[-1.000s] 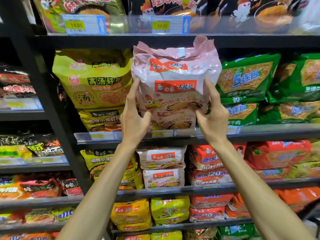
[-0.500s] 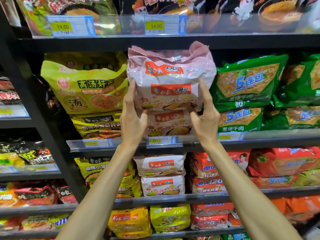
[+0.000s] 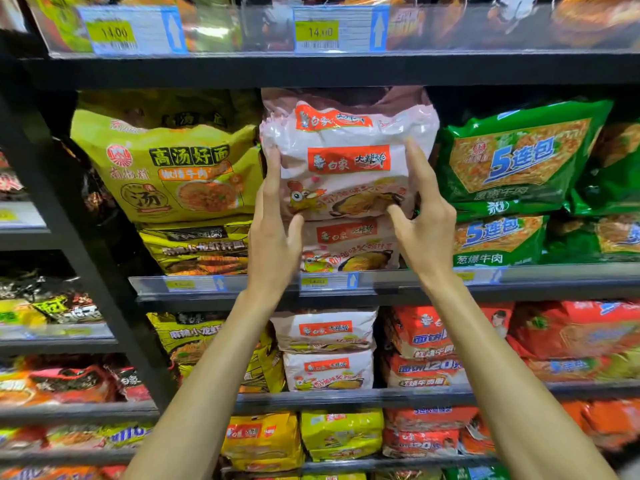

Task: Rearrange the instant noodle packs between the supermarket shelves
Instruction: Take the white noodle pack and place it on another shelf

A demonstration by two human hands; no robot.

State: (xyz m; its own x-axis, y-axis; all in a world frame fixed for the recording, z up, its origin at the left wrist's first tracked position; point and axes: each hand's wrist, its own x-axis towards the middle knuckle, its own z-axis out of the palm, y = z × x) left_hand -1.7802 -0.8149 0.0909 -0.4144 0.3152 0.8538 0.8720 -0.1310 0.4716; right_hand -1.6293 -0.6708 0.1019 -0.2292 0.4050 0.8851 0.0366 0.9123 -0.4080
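While your left hand (image 3: 273,233) and right hand (image 3: 424,220) press flat against either side of the pink noodle pack (image 3: 349,157), you hold it between them, fingers spread wide. It sits atop another pink pack (image 3: 349,244) on the shelf (image 3: 398,282). Beside your left hand stands a yellow pack (image 3: 173,168); beside your right, green packs (image 3: 519,157).

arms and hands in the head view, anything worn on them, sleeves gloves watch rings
Nothing worn shows. Both forearms are bare up to the bottom edge of the picture, no sleeve in sight. The left hand and right hand have no gloves, watch, bracelet or visible rings.
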